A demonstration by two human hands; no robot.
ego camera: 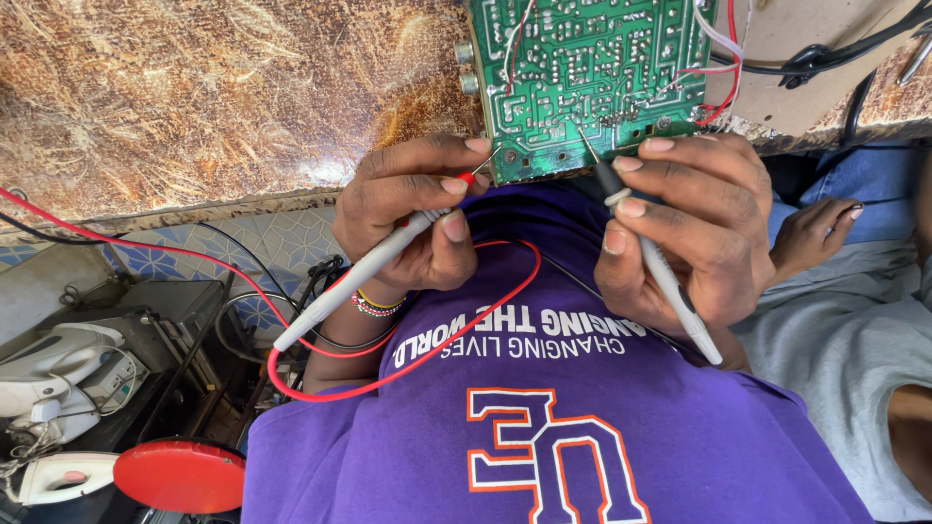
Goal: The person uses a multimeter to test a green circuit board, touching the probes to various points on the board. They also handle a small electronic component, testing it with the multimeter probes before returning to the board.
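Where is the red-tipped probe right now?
In the left hand, the red-tipped probe points at the near left corner of the green circuit board.

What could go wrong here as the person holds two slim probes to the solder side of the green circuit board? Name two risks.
1. The right hand sets the black-tipped probe among closely packed solder joints on the green circuit board; a slip might bridge two.
2. The red lead from the left hand's red-tipped probe loops loosely across the purple shirt; a snag could jerk that probe off.
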